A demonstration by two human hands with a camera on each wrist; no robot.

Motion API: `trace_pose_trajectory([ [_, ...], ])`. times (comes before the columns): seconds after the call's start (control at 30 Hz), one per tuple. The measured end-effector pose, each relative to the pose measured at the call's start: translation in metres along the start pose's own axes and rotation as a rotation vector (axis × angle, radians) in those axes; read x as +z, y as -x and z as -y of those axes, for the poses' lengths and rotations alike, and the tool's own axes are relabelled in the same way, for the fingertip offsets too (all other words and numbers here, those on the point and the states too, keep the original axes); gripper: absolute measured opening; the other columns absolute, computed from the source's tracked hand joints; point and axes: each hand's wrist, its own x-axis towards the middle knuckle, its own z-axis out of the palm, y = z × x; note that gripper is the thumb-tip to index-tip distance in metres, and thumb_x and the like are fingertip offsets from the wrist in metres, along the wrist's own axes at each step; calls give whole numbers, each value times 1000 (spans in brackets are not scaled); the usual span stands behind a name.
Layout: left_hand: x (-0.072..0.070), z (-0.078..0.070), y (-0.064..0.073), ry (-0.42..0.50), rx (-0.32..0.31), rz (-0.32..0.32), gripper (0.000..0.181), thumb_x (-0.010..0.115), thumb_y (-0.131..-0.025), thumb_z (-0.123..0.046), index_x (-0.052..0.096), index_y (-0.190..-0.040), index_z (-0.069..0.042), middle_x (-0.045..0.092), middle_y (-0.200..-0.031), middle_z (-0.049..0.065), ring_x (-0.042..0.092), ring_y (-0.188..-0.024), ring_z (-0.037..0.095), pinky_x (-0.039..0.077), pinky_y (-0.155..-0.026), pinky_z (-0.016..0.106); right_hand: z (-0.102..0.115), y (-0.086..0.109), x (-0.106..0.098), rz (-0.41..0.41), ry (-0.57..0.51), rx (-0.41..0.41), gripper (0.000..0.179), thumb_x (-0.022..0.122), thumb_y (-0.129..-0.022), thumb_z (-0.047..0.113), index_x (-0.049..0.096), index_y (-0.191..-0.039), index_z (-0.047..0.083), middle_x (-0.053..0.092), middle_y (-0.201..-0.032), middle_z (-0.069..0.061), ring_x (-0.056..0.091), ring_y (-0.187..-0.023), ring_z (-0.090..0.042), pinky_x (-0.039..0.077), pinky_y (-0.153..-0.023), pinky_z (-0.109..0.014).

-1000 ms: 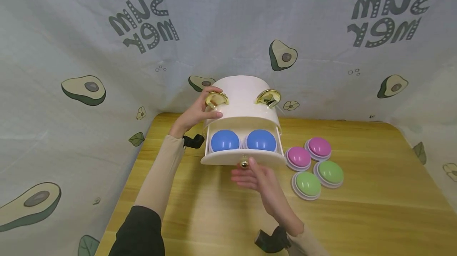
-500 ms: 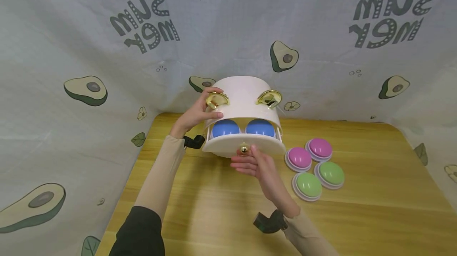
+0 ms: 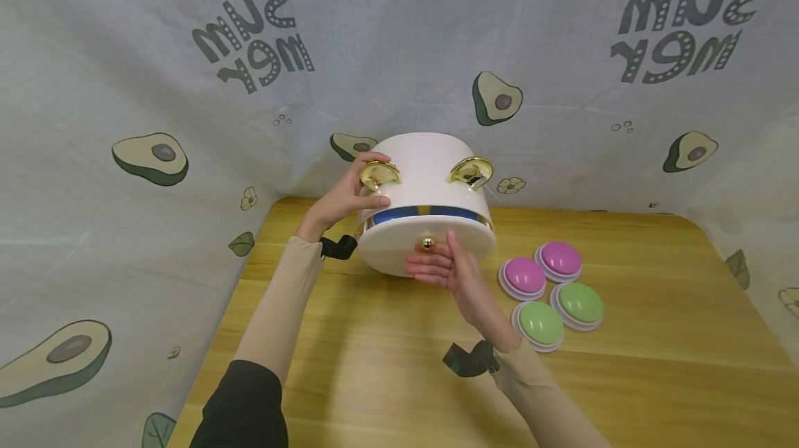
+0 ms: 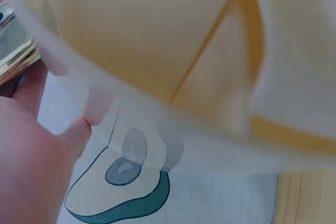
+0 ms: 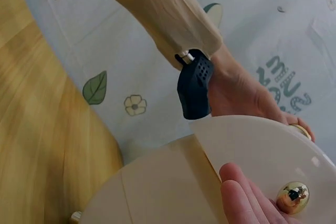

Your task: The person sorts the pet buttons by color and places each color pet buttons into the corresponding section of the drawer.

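A rounded white box [image 3: 424,164] with two gold ears stands at the back of the table. Its drawer front [image 3: 393,250], with a small gold knob [image 3: 427,243], is nearly flush; a narrow gap shows the tops of blue domes [image 3: 394,214]. My left hand [image 3: 340,202] grips the box's left side around the gold ear, thumb at the front; in the left wrist view that hand [image 4: 31,156] is at the box's edge. With fingers straight, my right hand [image 3: 458,274] presses the drawer front beside the knob; the right wrist view shows its fingertips [image 5: 239,195] there.
Right of the box, two pink push lights [image 3: 524,275] and two green ones [image 3: 541,323] with white rims sit on the wooden table [image 3: 662,337]. A pale curtain [image 3: 406,39] with an avocado print hangs behind the box and down the left side.
The drawer has slid back into the box, covering most of the blue domes. My right hand has moved forward with the drawer front; the left hand has stayed put.
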Motion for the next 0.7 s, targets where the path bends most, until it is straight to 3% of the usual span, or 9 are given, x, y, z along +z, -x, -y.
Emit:
trace_pose_trajectory([
  [0.33, 0, 3, -2, -8, 28, 0, 69, 73, -81, -1, 31, -135, -11, 37, -133, 10, 37, -123, 20, 25, -106, 38, -1, -15, -3, 10, 13, -39, 73, 21, -104, 48, 46, -126, -17, 57, -118, -32, 67, -95, -22, 51, -85, -37],
  [0.7, 0, 4, -2, -49, 17, -13, 73, 70, -79, 10, 29, -137, -9, 34, -134, 11, 31, -128, 21, 20, -109, 41, -4, -21, -5, 13, 6, -42, 74, 21, -103, 49, 45, -126, -18, 57, -119, -32, 67, -96, -21, 51, -85, -37],
])
